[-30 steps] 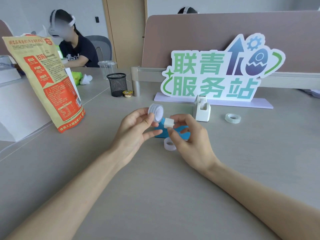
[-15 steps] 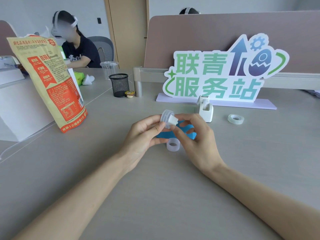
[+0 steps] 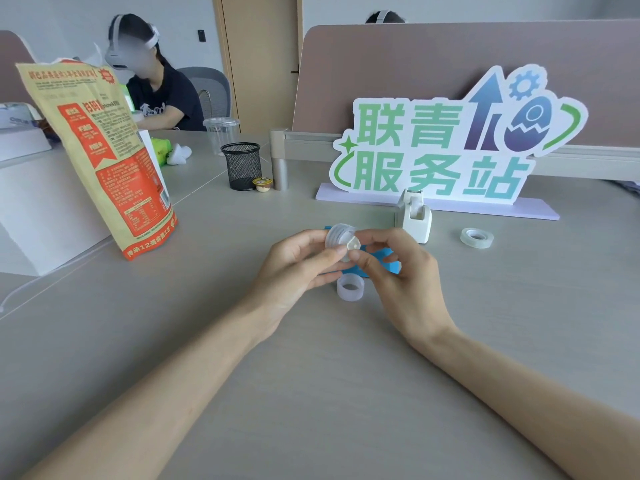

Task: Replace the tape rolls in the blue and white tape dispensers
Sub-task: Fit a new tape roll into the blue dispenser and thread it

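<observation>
Worked over a pale grey wood-grain table (image 3: 311, 393), bare forearms reaching in from the near edge. Left hand (image 3: 294, 268) pinched shut on a clear tape roll (image 3: 337, 235), held just above the tabletop; right hand (image 3: 398, 271) clamped on a small white core piece (image 3: 353, 243) pressed against that roll. Directly under the fingers, toward the table's middle, lay an empty plastic ring (image 3: 350, 287), and behind the hands the blue tape dispenser (image 3: 388, 259), mostly hidden. Farther back and right of it stood the white tape dispenser (image 3: 415, 216) upright, with a second clear roll (image 3: 477, 238) flat, well apart to its right. At the left edge leaned an orange and tan food pouch (image 3: 104, 157), print too small to read. Toward the far edge: a black mesh cup (image 3: 241, 166), a cut-out sign (image 3: 450, 140) reading 联青服务站 in green, a mauve partition (image 3: 450, 57). Beyond, a seated person in a headset (image 3: 152, 81) and a wooden door (image 3: 259, 57).
</observation>
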`<state>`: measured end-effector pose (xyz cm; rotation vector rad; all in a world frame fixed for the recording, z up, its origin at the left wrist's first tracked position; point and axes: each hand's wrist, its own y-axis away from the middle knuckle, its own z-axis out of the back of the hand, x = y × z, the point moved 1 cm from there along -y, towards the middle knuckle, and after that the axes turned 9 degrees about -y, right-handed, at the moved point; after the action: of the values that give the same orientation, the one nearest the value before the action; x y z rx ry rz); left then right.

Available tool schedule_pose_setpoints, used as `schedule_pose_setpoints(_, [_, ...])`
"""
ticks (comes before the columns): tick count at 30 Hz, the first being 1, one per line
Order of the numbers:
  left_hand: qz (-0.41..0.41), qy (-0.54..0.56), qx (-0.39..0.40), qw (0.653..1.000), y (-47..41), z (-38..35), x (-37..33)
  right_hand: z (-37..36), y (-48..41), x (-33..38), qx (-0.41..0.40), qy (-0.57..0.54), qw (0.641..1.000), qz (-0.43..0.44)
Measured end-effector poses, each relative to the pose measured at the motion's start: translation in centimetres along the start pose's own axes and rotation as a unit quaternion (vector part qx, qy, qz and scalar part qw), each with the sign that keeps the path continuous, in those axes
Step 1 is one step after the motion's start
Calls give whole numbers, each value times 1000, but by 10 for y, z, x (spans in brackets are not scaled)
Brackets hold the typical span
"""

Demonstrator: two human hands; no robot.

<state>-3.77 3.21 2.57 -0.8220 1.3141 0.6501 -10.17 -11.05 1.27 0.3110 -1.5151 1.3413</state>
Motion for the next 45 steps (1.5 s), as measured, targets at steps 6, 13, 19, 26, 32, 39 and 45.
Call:
schedule_pose_setpoints(6, [-5,-18,-21,1000,0,0,0,0,-1,-3,-4,8,1000,10])
schedule_pose_setpoints(13, [-24,-37,2,999,-1,3,2,-1,-4,-5,28,-75,993,-81])
schedule_pose_setpoints(19, [-36,-95,16,995,-3,9,2,-1,-2,0,15,-91,993,-74])
schedule_pose_setpoints(26, [-37,-94,12,995,-5,15,1,-1,-2,-2,24,-95,991,-90])
schedule_pose_setpoints(32, [-100,-158,25,982,-8,20,-1,-1,0,2,43,-172,978,-113])
schedule_pose_setpoints(39, [-261,-434,-23,862,-4,31,0,1,-6,0,93,-246,936,-236])
schedule_pose_setpoints(45, [-363,-522,-62,769,-7,37,3,4,-9,-7,90,-325,905,-258])
